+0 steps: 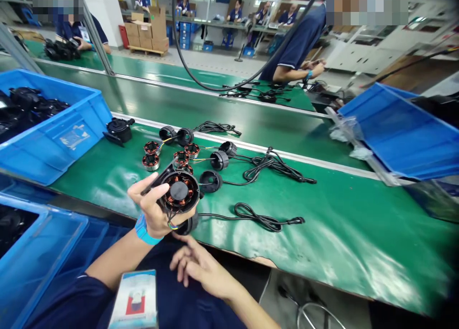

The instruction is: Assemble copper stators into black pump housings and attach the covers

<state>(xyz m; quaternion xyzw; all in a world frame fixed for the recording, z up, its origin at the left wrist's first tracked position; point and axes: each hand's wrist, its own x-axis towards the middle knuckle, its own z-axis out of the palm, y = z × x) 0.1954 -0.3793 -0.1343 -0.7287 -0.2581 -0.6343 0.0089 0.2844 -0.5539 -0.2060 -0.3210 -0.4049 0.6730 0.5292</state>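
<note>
My left hand (152, 202) grips a round black motor housing (178, 191) with copper windings, tilted so its open face shows. Thin coloured wires run from the housing toward a black ring cap (187, 224) just below it, and a cable (263, 218) with a plug leads right from that cap. Close under the cap is my right hand (201, 264), its index finger stretched out and the other fingers loosely bent, holding nothing I can see. Beyond the housing lie several copper-wound stators (150, 161), wired to black ring caps (219, 160) with bundled black cables (272, 166).
A blue bin (82, 114) of black parts stands at the left, with a black housing (120, 129) beside it. Another blue bin (401, 133) leans at the right. A hanging black cable (182, 56) loops across. Co-workers sit or stand beyond the green bench (340, 224).
</note>
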